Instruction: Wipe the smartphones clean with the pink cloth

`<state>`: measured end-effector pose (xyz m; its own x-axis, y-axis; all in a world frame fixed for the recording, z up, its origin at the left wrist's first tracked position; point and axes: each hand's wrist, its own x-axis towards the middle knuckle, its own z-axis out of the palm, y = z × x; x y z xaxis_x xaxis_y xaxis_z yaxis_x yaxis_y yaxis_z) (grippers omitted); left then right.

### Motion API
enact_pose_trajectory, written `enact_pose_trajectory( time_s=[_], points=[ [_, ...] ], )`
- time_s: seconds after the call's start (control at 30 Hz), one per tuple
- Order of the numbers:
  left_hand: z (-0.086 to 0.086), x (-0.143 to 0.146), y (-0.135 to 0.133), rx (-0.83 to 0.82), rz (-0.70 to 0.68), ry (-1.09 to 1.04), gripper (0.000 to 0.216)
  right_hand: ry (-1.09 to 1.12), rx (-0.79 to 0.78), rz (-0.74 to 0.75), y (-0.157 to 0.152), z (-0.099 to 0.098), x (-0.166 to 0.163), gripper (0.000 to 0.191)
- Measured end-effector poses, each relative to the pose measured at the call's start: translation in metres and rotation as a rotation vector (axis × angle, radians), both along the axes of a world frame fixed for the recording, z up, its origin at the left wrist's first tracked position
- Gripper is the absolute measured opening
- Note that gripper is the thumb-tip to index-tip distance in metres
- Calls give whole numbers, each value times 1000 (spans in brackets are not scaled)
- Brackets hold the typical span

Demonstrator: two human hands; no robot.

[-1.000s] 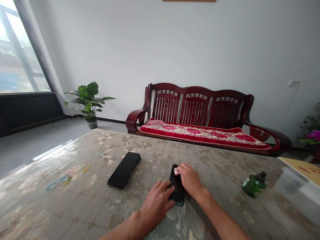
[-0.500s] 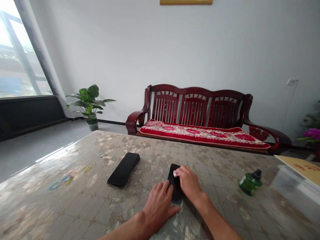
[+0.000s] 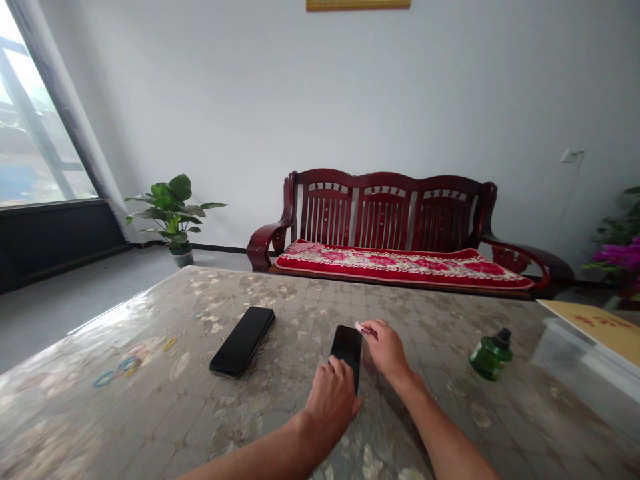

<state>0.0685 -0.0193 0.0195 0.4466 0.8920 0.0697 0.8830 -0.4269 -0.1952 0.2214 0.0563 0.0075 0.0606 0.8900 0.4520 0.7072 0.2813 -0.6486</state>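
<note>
A black smartphone [image 3: 346, 342] lies flat on the patterned tablecloth in front of me. My left hand [image 3: 334, 393] covers its lower part, fingers curled over the screen and the thumb at the right edge, holding it. In the pinched fingers of my right hand [image 3: 385, 347] is a small pale pink cloth [image 3: 361, 327], just off the phone's upper right corner. Most of the cloth is hidden by the fingers. Left of my hands lies a second, larger black smartphone [image 3: 243, 342], which neither hand touches.
Several coloured rubber bands [image 3: 123, 369] lie on the left of the table. To the right are a green bottle with a black cap [image 3: 492, 355] and a clear plastic box [image 3: 575, 373] under a tan sheet [image 3: 590, 320]. A red wooden bench [image 3: 385, 207] stands beyond the table.
My right hand has moved the cloth from the screen out to the phone's upper right corner. My left hand has shifted right and now covers more of the phone's lower part.
</note>
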Motion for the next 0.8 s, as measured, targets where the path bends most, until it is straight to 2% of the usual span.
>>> enact_pose_trajectory(
  time_s=[0.17,0.3,0.43,0.57,0.8],
  points=[
    [2,-8,2,-51,-9,-40,59,84,43,-1,1,1,4,22],
    [13,-32,8,-119,-50,-154,47,79,91,0,0,2,4,22],
    [21,-60,14,-224,3,-280,33,59,153,44,-5,7,-7,22],
    [15,-75,19,-201,11,-340,29,-22,236,96,-10,13,-18,26],
    [-2,-80,25,-116,0,-400,25,-202,251,119,-19,12,-29,34]
  ],
)
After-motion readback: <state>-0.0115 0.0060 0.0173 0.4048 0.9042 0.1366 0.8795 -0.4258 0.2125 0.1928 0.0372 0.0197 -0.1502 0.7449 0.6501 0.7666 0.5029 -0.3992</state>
